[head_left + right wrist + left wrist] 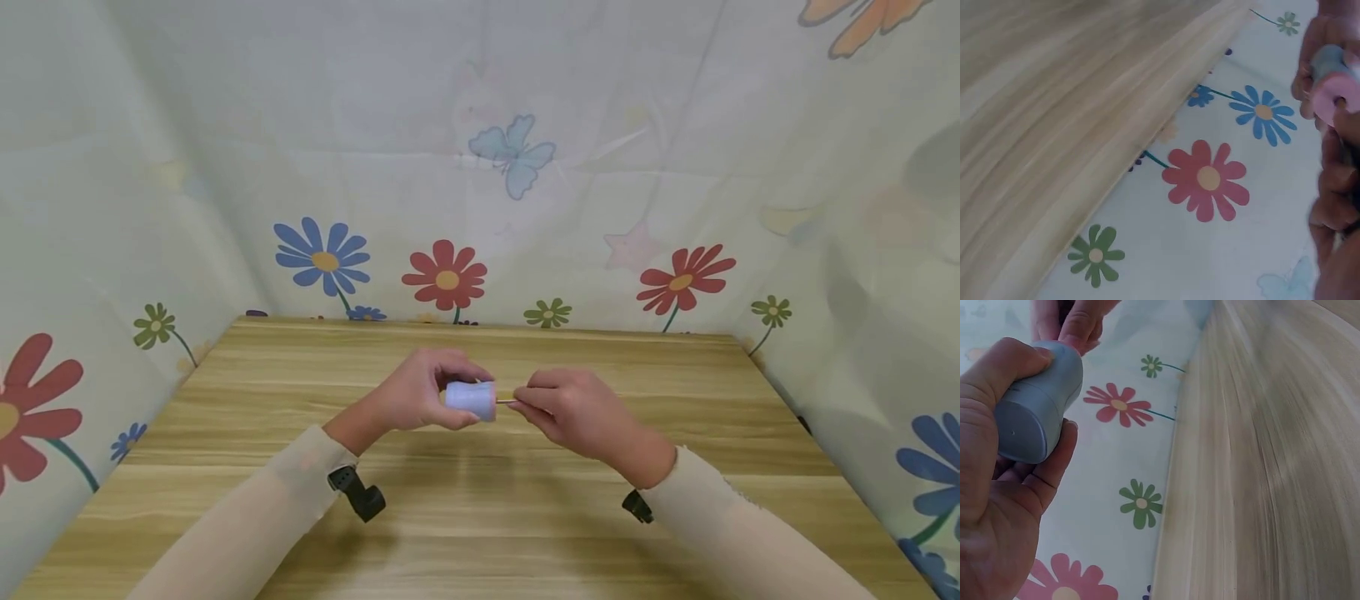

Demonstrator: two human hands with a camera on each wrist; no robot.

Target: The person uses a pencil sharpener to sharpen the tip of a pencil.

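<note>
My left hand (pixel 427 390) grips a light-blue, slightly waisted pencil sharpener (pixel 470 401) above the table, thumb on one side and fingers on the other. Its pink end faces right. Thumb and fingers of my right hand (pixel 573 408) pinch a thin pencil (pixel 506 401) that runs level to that pink end; most of its length is hidden in the hand. In the left wrist view the sharpener's rounded base (pixel 1022 431) shows. A hole in the middle of the pink end (pixel 1329 103) appears in the right wrist view, with the pencil's tip at it.
Beneath both hands lies a wood-grain table (pixel 480 517), whose far edge meets a pale curtain (pixel 360 167) printed with flowers and butterflies. The curtain also hangs along the left and right sides. Dark straps with small devices (pixel 363 498) sit on both wrists.
</note>
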